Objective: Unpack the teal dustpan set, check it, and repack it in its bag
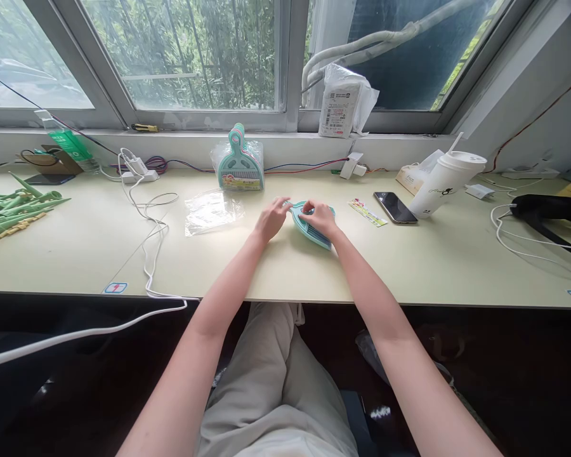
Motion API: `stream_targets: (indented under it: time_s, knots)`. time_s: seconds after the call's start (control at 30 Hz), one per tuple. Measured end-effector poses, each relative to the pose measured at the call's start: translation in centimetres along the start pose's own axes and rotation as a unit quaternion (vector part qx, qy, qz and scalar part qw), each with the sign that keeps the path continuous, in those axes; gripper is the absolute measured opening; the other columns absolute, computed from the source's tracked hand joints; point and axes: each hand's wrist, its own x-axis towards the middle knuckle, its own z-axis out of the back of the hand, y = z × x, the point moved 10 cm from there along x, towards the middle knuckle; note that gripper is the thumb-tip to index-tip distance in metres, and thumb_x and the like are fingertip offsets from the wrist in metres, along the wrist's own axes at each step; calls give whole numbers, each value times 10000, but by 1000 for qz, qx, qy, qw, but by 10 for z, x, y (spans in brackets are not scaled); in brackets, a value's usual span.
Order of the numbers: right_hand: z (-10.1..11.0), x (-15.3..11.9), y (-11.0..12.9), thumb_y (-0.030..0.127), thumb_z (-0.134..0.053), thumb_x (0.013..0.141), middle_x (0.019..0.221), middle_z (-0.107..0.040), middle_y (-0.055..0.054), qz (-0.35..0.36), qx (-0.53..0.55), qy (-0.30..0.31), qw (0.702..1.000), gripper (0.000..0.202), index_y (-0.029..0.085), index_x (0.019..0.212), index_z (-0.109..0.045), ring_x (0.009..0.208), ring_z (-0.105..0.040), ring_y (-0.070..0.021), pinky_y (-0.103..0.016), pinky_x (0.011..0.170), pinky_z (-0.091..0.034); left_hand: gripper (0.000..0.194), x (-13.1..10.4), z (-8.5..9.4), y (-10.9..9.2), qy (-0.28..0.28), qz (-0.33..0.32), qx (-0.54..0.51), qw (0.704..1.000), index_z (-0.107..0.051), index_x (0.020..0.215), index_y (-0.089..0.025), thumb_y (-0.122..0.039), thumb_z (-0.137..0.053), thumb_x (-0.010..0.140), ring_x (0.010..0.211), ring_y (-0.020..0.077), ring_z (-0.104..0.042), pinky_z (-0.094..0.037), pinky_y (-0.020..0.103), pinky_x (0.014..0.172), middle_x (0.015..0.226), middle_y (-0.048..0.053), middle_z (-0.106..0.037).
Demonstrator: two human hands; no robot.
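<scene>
Dustpan-and-brush set [310, 232] on the worktop [295, 273], under both hands.
Left hand [271, 219], fingers bent, touches the handle end, where a light, steady hold should stop it swivelling; right hand [320, 218] curls thumb and forefinger over the body, best kept clear of the bristles. Whether either pinches, I cannot tell.

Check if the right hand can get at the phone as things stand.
Probably yes: the phone lies in the open to the right hand's right, with only a flat printed strip between. That hand is at the teal dustpan, though.
</scene>
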Motion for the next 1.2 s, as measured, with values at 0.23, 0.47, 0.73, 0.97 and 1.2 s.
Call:
stream_targets:
  time_s: [0.23, 0.47, 0.73, 0.97, 1.2]
  knots:
    - [32, -10, 22, 302, -563, 843, 957, -655, -53, -20, 0, -144, 989, 85, 228, 802, -561, 905, -612, -202, -347, 875, -438, 467, 8, 2, 1, 33, 171, -355, 918, -391, 1420, -195, -370, -344, 990, 1234, 241, -542, -468, 352, 958, 1331, 141, -570]
    - [34, -3, 10, 326, -636, 808, 932, -642, -52, 28, 53, -165, 985, 104, 226, 818, -609, 909, -582, -212, -371, 901, -463, 553, -4, -38, -15, 144, 196, -616, 750, -497, 1320, -242, -431, -614, 813, 1083, 238, -607, -493, 303, 808, 1216, 73, -636]
    - [68, -1, -65, 176, -391, 867, 1129, -616, -129, -100, 35, -263, 959, 272, 188, 969, -643, 1091, -530, -237, -421, 961, -435, 435, -8, -54, 35, 72, 299, -630, 713, -594, 1092, -196, -320, -679, 683, 904, 198, -623, -480, 317, 777, 975, 49, -662]
    - [61, -13, -135, 255, -411, 888, 1384, -503, -196, -250, -118, -147, 950, 417, 187, 1267, -570, 1318, -413, -314, -576, 1078, -293, 429, -16, -52, 81, -12, 367, -618, 695, -586, 1101, -195, -258, -671, 686, 848, 179, -626, -507, 312, 730, 991, 63, -657]
    - [15, 7, -95, 334, -509, 880, 1085, -700, -126, -120, -63, 10, 991, 285, 162, 955, -723, 1041, -616, -228, -365, 967, -437, 352, -24, -45, 98, -76, 397, -617, 675, -597, 1078, -180, -206, -649, 730, 815, 165, -640, -529, 294, 708, 998, 74, -661]
